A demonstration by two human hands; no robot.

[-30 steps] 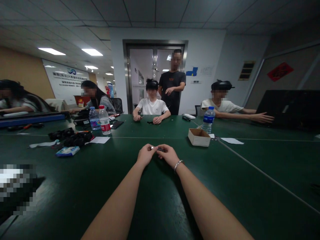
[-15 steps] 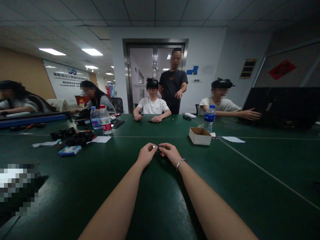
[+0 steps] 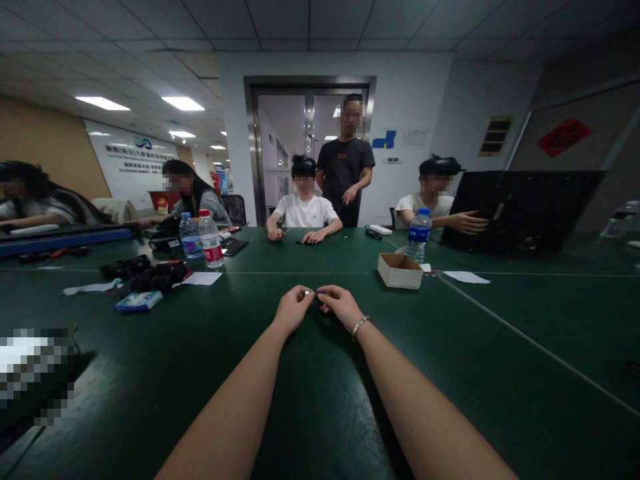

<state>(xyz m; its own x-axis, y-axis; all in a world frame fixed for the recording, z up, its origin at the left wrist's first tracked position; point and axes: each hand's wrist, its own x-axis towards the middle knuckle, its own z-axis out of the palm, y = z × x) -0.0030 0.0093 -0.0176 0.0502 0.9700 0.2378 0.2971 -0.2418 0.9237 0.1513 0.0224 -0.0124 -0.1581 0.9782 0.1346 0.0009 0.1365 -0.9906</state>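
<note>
Both of my hands meet over the green table (image 3: 310, 413), fingertips almost touching. My left hand (image 3: 291, 311) is closed in a pinch between thumb and fingers, with a small shiny bit showing at its tips. Opposite it, my right hand (image 3: 345, 307), with a silver bangle (image 3: 361, 327) at the wrist, pinches the other side. Between them is a small dark piece (image 3: 316, 297), mostly covered by the fingers and too small to identify.
An open cardboard box (image 3: 399, 277) stands ahead to the right, near a blue-labelled bottle (image 3: 419, 235). Left are two bottles, black gear (image 3: 157, 275) and a blue-white packet (image 3: 139, 301). Across the table, a person handles a large black panel (image 3: 525, 210); other people sit or stand nearby.
My hands keep the same pinched pose. At the right, the large black panel has shifted left with the person's hand on it. The standing person's hand has dropped slightly.
</note>
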